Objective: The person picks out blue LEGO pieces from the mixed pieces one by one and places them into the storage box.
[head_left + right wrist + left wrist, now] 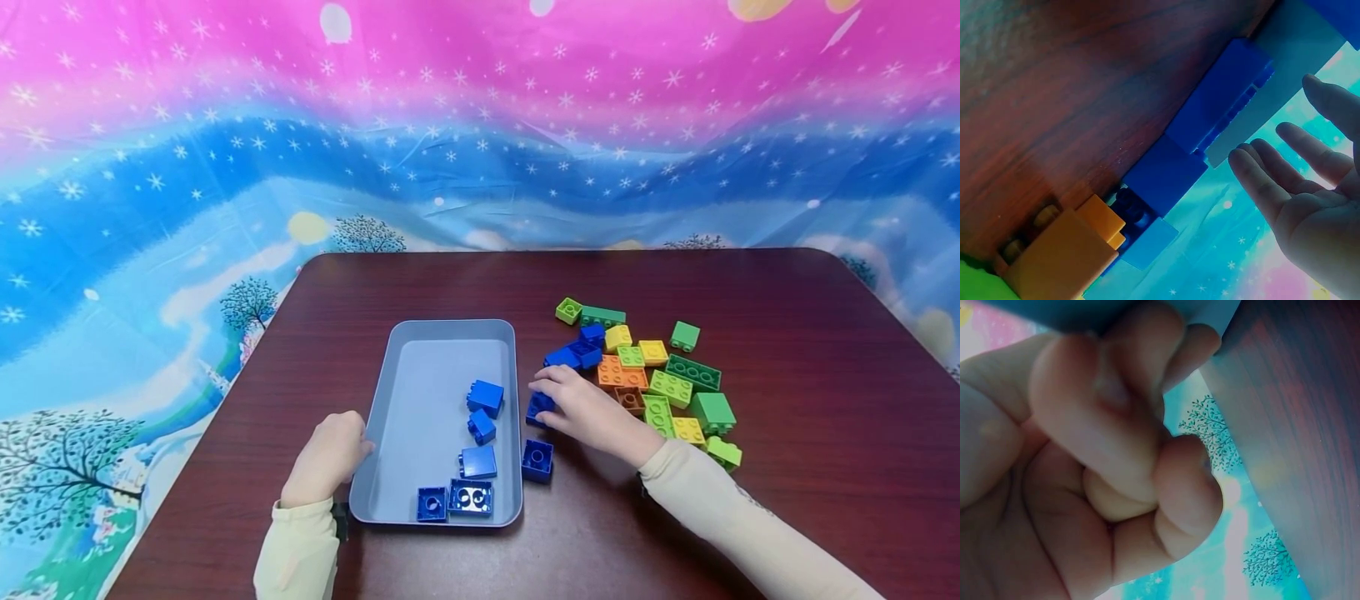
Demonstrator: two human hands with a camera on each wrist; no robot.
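A grey-blue tray (427,375) holds several blue building bricks, among them a blue brick (485,397) on its right side. At the tray's left rim, my left hand (330,454) has its fingers curled, with the thumb side over the edge. The left wrist view shows those fingers (1104,419) close up, bent against the tray's edge at the top. My right hand (585,408) reaches over a blue brick (537,408) just right of the tray, partly covered by the fingers. In the right wrist view its fingers (1260,181) are loosely extended, nothing between them.
Another blue brick (537,461) lies by the tray's right wall. Farther back are more blue bricks (577,354). A loose group of orange (611,372), yellow (652,352) and green bricks (712,412) spreads right of them on the brown table (810,358). A patterned cloth (480,158) hangs behind.
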